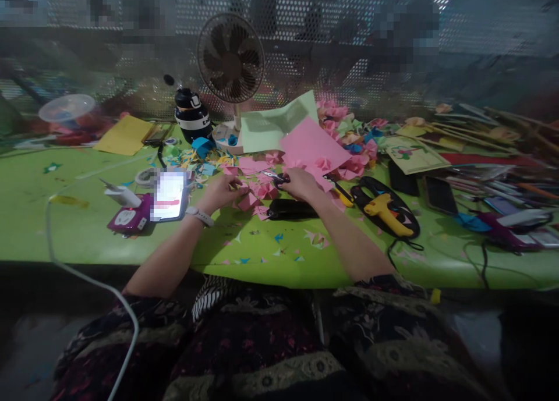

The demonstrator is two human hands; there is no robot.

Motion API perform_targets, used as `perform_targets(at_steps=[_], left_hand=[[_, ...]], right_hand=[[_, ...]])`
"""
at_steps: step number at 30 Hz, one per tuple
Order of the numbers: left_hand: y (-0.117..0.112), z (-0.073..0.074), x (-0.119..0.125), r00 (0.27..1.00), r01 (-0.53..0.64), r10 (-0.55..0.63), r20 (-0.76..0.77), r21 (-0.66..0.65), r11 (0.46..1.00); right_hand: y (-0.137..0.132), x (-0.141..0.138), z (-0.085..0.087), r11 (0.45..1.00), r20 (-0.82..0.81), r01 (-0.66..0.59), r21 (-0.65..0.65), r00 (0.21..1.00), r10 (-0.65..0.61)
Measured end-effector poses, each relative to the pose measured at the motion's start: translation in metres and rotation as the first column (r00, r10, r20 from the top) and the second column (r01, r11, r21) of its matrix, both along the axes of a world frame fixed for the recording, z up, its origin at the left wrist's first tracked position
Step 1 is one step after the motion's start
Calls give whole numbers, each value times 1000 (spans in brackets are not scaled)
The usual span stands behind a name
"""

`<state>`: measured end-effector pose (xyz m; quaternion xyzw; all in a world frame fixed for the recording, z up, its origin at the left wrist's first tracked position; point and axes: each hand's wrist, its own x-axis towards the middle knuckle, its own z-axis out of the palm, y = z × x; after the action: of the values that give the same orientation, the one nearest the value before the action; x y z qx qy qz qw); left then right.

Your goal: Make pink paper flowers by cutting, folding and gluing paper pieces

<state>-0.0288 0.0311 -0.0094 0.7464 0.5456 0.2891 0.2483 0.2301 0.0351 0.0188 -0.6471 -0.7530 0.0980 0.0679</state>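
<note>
My left hand (223,192), with a white watch on its wrist, has its fingers bent together at the edge of a small folded pink paper piece (247,201). To its right, my right hand (301,184) is closed around the dark handles of a pair of scissors (271,175), whose blades point left over the pink pieces. A large pink paper sheet (314,146) and a pale green sheet (277,127) lie just behind. In front of my right hand rests a black stapler-like object (292,209).
A lit phone (169,196) leans on a purple device (130,216) at left. A fan (231,60) and dark bottle (192,116) stand behind. A yellow glue gun (391,215) lies at right, near a dark phone (440,195). A white cable (82,276) hangs over the front edge.
</note>
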Motion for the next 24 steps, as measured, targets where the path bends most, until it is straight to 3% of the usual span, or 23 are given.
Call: perform_targets(at_steps=[6,10,13,18,22,24], left_hand=[[2,-3,0,999,42,-44,-30,-64,997],[-2,6,2,997,60,-58,-54,19,998],[-6,14,2,991,137,-137,-11,34,990],[-9,11,4,952,300,-304,-19,-118,947],[-5,6,2,960,279,-279,28,-170,945],[-2,7,0,976,204,-190,104,-145,968]], right_hand=[[1,4,-2,999,26,-16,30,1000,16],[2,5,-3,1000,16,-4,30,1000,3],[1,4,-4,1000,12,-3,31,1000,3],[0,2,-3,999,37,4,33,999,-5],[0,2,-4,999,46,34,24,998,-35],[1,2,-4,998,48,50,23,998,-51]])
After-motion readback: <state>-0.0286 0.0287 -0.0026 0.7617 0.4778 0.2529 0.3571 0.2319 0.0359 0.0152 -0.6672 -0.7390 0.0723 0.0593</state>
